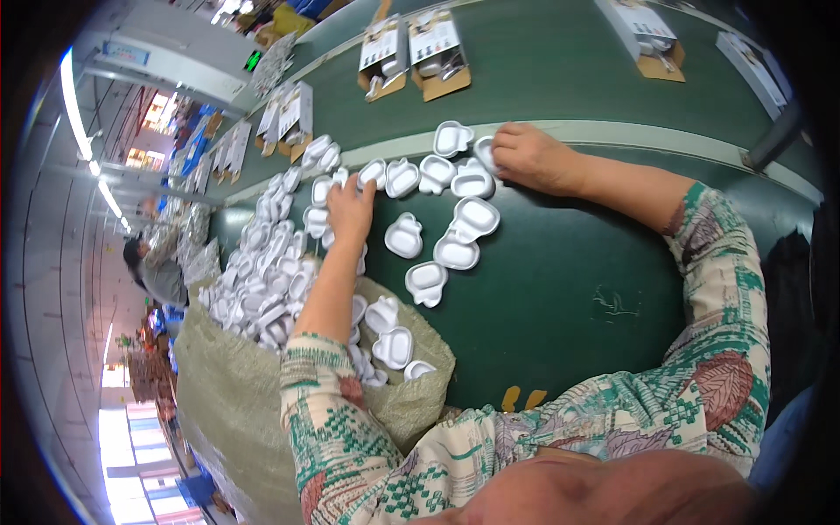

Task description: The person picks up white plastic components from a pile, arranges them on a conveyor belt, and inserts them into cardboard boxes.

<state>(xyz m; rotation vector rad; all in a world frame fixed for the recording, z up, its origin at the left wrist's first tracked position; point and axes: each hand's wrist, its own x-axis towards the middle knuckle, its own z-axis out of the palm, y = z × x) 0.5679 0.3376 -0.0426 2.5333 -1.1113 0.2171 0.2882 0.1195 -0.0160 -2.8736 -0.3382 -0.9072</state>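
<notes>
Many small white plastic dishes, shallow rounded trays with a stubby tab, are spread over the green tabletop (542,289). My right hand (535,159), reaching to the far side, is closed on the edge of a white plastic dish (483,151). Another dish (472,180) lies just beside it. My left hand (350,210) is palm down, fingers apart, over the near group, with a dish (373,171) at its fingertips. Between my arms several dishes lie loose, one of them a single dish (403,236). Part of what lies beneath my left hand is hidden.
At my left an olive woven sack (236,394) holds a large heap of dishes (262,289). Beyond a pale rail (612,133) runs a green belt (542,61) with open printed boxes (437,57). A dark post (777,138) stands at right. Another person (162,267) is far left.
</notes>
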